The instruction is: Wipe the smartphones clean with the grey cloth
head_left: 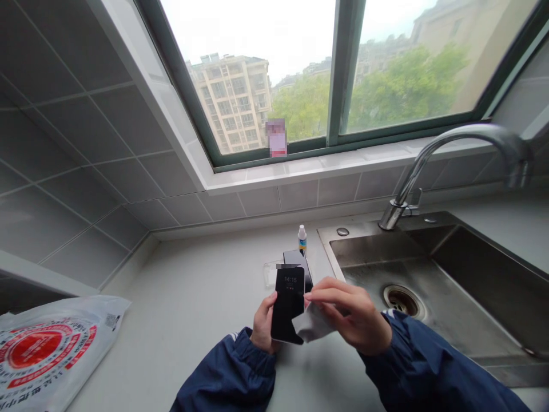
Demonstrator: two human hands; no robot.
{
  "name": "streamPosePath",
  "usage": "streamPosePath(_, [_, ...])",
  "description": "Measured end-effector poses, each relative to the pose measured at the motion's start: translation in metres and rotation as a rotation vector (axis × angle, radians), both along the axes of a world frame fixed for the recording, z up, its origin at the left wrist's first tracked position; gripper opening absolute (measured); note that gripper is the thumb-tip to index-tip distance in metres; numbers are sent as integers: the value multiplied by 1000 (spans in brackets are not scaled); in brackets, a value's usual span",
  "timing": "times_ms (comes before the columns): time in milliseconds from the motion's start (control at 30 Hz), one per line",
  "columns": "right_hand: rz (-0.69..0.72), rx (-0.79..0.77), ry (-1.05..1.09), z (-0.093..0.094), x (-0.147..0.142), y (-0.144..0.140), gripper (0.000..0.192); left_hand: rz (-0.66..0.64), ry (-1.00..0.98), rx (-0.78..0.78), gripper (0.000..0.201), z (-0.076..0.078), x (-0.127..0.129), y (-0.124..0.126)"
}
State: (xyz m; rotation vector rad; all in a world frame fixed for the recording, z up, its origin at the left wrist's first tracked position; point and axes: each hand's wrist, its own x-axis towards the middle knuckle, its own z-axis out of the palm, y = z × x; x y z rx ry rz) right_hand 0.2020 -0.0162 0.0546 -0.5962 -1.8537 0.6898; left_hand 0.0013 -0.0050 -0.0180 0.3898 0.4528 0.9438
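The left hand point(262, 324) grips a dark phone point(288, 304) upright, just left of the sink point(429, 269). The right hand point(352, 313) pinches a grey cloth point(311, 325) against the phone's right edge. A small bottle point(302, 237) stands behind the phone on the table point(193, 297).

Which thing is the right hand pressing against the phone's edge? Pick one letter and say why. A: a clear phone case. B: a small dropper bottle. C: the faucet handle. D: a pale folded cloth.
D: the right hand pinches a pale folded cloth against the side of the phone, which the left hand holds upright; the small bottle stands apart near the sink.
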Motion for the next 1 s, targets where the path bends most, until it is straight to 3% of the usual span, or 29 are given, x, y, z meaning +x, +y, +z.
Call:
streamPosePath(133, [215,-257,-101,31,-1,9,18,-79,1,10,51,0,-1,0])
streamPosePath(233, [286,-390,-172,35,-10,21,21,-10,-36,-11,43,0,2,0])
streamPosePath(300, [200,-258,-256,28,-21,31,21,12,-50,-27,45,1,5,0])
streamPosePath(333, [93,-135,-320,23,-27,37,19,-6,-47,-34,49,1,6,0])
streamPosePath(500, [-172,24,-365,-9,-49,61,18,-101,-44,-42,74,-3,5,-1])
streamPosePath(667, [-364,157,-310,-24,-47,59,25,-63,-60,-51,66,0,4,-1])
streamPosePath(733, [-331,225,-305,-27,-44,47,24,-49,-105,-59,62,1,5,0])
streamPosePath(833, [-95,420,-389,-33,-39,27,23,-49,-166,-70,63,3,4,1])
streamPosePath(900, [-15,442,-472,-41,-35,18,26,-54,-161,-75,65,2,3,1])
streamPosePath(1000, [45,422,-581,-56,-27,12,47,-74,-140,-70,66,1,3,0])
